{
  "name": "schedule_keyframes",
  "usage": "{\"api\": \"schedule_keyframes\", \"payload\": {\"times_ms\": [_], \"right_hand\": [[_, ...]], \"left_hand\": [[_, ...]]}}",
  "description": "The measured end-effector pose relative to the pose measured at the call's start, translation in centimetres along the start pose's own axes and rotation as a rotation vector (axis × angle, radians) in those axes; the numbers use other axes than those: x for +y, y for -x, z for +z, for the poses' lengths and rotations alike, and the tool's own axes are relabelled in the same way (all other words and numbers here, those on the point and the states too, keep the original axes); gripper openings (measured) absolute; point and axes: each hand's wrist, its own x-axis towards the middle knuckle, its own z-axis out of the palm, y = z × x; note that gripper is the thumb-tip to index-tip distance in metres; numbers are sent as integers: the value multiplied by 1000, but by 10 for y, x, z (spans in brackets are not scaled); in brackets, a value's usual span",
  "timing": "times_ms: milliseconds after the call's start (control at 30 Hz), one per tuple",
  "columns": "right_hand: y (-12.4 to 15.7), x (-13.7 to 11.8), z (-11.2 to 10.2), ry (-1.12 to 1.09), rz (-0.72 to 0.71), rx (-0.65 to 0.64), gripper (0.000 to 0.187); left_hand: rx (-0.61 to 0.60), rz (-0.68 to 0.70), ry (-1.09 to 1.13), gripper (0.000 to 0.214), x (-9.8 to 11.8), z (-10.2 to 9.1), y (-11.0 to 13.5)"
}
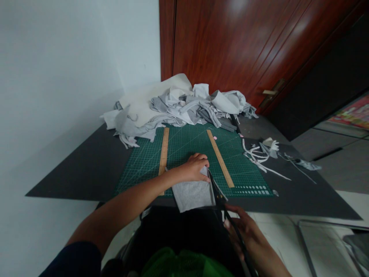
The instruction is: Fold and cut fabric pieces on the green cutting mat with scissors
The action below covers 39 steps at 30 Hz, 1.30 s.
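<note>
A folded piece of grey fabric lies at the front edge of the green cutting mat, partly hanging over it. My left hand presses down on its upper part, fingers curled over the cloth. In my right hand is a pair of black scissors, held below the table edge. The blades point away from me along the fabric's right side, where a narrow strip of cloth shows beside them. Part of the handles is hidden by my fingers.
Two wooden rulers, one on the left and one on the right, lie on the mat. A heap of grey and white fabric covers the back of the dark table. Thin cloth scraps lie at the right.
</note>
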Motion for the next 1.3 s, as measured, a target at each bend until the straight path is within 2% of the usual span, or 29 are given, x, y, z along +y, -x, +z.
{"api": "schedule_keyframes", "payload": {"times_ms": [233,467,600,767,1033,1300], "right_hand": [[-3,-12,-2,10,66,-47,68],[-9,-20,-4,56,23,-59,71],[-10,-18,-1,66,4,-70,72],[-8,-11,1,39,-37,-23,65],[-9,-12,1,-73,7,-14,73],[-8,-9,5,-93,17,-2,66]], "left_hand": [[-18,-20,-9,47,4,-3,0],[-4,-18,-17,54,4,-3,0],[-9,-26,-21,58,5,-3,-1],[-1,-53,-12,58,7,-3,-1],[-9,-68,10,57,7,-3,-2],[-8,-56,14,56,6,-3,-1]]}}
